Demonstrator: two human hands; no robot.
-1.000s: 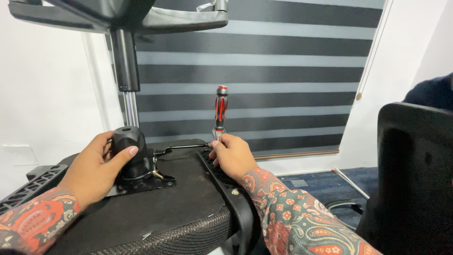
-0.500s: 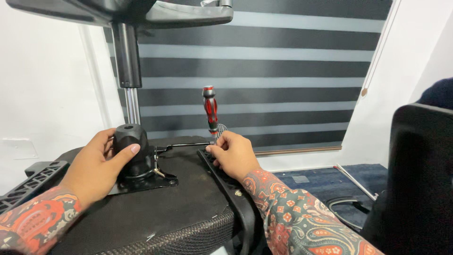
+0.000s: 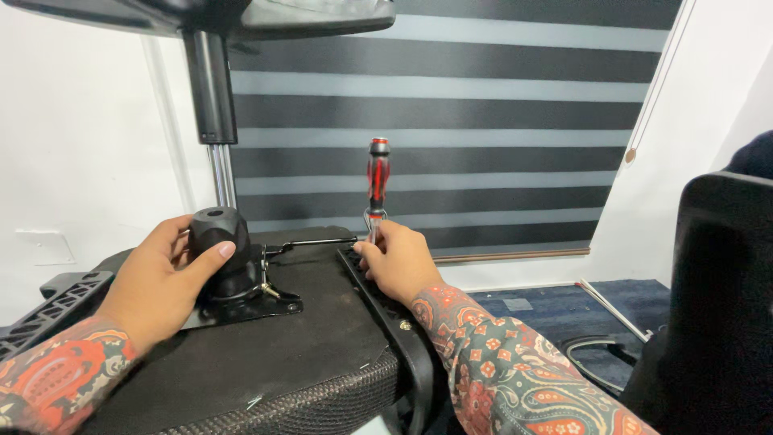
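Head view — upright red-and-black screwdriver [image 3: 377, 181] in right hand [image 3: 400, 262].

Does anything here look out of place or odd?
Yes: the black office chair seat lies upside down, its black mechanism hub facing up under the left hand. The red-and-black screwdriver stands upright at the seat's edge, held low on its shaft by the right hand. Nothing looks broken or spilled.

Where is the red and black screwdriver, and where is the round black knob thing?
screwdriver [image 3: 377, 179], head view, on the middle of its handle.
round black knob [image 3: 217, 229], head view, on its rounded side.
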